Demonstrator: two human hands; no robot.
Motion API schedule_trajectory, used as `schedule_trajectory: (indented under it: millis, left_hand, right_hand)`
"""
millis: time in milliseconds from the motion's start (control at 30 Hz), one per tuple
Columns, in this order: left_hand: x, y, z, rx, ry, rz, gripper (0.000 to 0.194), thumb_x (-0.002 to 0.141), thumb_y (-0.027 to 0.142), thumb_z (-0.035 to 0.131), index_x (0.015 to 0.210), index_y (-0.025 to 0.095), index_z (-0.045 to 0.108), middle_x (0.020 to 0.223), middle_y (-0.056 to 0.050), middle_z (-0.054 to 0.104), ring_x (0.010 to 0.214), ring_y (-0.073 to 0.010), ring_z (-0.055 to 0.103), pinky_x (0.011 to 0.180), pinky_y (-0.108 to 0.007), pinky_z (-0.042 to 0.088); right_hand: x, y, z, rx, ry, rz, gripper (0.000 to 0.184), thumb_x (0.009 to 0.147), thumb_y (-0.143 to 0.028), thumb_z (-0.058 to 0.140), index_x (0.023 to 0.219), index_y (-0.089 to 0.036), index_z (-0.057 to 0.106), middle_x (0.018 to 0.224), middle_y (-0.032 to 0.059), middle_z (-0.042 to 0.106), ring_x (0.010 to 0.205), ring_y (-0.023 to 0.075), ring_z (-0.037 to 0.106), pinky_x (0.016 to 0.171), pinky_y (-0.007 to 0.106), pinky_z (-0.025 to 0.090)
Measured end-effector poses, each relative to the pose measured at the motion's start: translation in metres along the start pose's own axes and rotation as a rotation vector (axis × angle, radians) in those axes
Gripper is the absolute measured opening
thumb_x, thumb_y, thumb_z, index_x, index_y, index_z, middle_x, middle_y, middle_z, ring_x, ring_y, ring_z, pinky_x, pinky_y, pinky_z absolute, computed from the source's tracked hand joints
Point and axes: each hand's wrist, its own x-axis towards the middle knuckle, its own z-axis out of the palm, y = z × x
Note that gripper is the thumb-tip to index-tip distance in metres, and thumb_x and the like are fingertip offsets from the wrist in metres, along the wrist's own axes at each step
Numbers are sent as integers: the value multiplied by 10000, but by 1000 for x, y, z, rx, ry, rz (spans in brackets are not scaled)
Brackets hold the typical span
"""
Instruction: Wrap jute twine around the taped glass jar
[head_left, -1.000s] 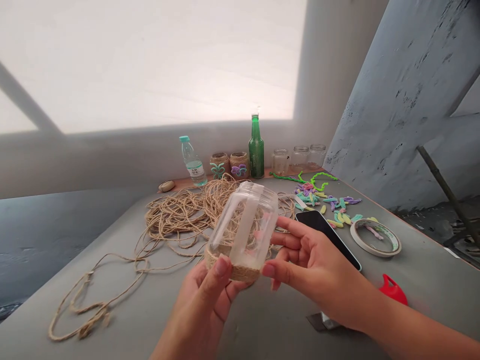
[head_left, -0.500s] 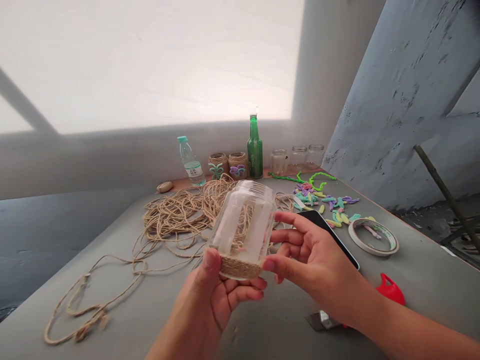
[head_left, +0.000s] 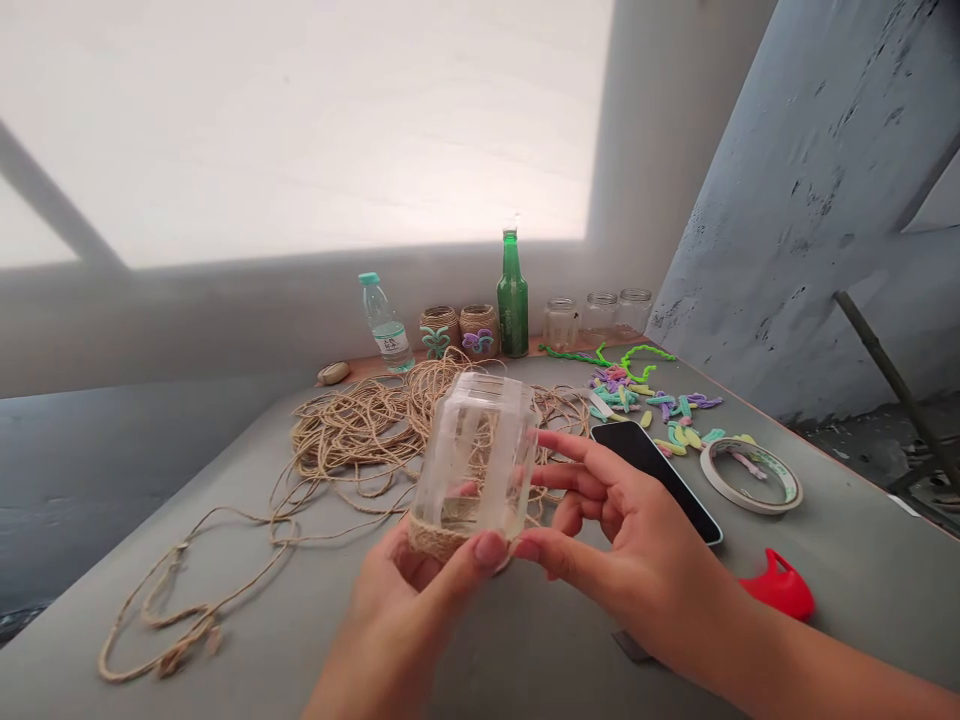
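A clear glass jar (head_left: 480,450), upright but leaning slightly, is held above the table in front of me. Twine (head_left: 435,542) is wound in a band around its lower end, and pale strips run up its sides. My left hand (head_left: 420,600) grips the jar's bottom from the left, its thumb across the front of the band. From the right, my right hand (head_left: 607,510) steadies the jar, thumb at the band and fingertips along the glass side. Behind the jar lies a loose heap of twine (head_left: 352,425), with a stray length curling to the left.
A phone (head_left: 660,475), a tape roll (head_left: 751,475) and a red-handled tool (head_left: 780,588) lie at right, near colourful fuzzy pieces (head_left: 686,408). Along the back stand a water bottle (head_left: 386,330), a green bottle (head_left: 513,300), two twine-wrapped jars (head_left: 478,325) and three glass jars (head_left: 561,322).
The jar has turned and shifted slightly left and down. My left thumb has moved from the jar's left edge across the front of the twine band. My right hand stays at the right side.
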Motion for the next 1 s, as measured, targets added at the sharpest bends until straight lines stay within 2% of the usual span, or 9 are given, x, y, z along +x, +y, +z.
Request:
schedule_trajectory:
  millis: [100,233,300,433,600,700,767,867,1000]
  left_hand:
    - [1,3,1,-139,-67,-31,409,793,527,859,1021,187,849,1015,-146,881,1035,-393,804,1000,-515,606]
    - [1,5,-1,-371,-157,-40,326,906,434,764,1078,168,845,1023,-137,875,926,-294,820,882,-371,663]
    - [1,4,-3,-449,-184,-45,280,913,398,764,1057,174,849,989,-122,876,856,-255,816,815,-323,676]
    - [-1,4,-3,-489,-177,-62,237,893,375,796,1016,180,848,1064,-134,873,838,-250,810,804,-347,690]
    - [-5,8,-3,-507,-228,-100,299,880,402,810,1084,187,844,1154,-159,852,846,-252,799,779,-342,681]
    - [-4,7,-4,-506,-334,-190,424,923,490,746,1145,140,835,1018,-166,854,810,-238,788,767,-319,668]
    - [-2,5,-4,-460,-388,-260,582,922,614,701,1119,83,837,907,-170,837,757,-231,773,738,-309,662]
    - [1,1,-3,-343,-297,-179,644,886,717,689,1057,118,852,854,-133,828,698,-214,747,683,-297,653]
    - [1,-1,0,-140,-54,86,513,849,677,758,1065,222,856,1076,-103,860,924,-285,791,761,-331,672]
  right_hand:
    - [-1,-3,-2,-71,-23,-44,754,868,-463,888,1530,-298,567,939,51,748,1169,287,700,1001,458,571]
    - [1,-6,-4,-86,-31,-59,718,856,-486,894,1494,-330,603,1109,65,765,1118,261,708,965,425,585]
    - [2,-5,-6,-49,-30,-59,704,842,-457,913,1468,-329,618,1172,58,771,1034,224,719,900,378,596]
    - [4,-1,-7,-41,-22,-53,657,856,-426,905,1445,-336,628,1231,46,764,896,170,700,806,334,592]
    - [5,-1,-5,41,-80,-15,706,843,-354,930,1472,-297,614,1228,62,770,905,157,702,928,355,580]
    - [7,-7,-2,224,-221,26,606,875,-323,907,1428,-277,663,1250,71,769,783,105,693,820,287,590]
    - [8,-10,-1,338,-256,40,493,891,-304,893,1353,-287,721,1292,65,759,734,77,687,709,225,581]
    - [8,-8,-1,403,-174,80,498,845,-247,932,1307,-294,753,1247,49,785,727,66,688,638,164,568]
    - [6,-2,-1,362,-79,80,565,800,-211,962,1313,-296,743,1193,26,804,670,40,641,630,145,560]
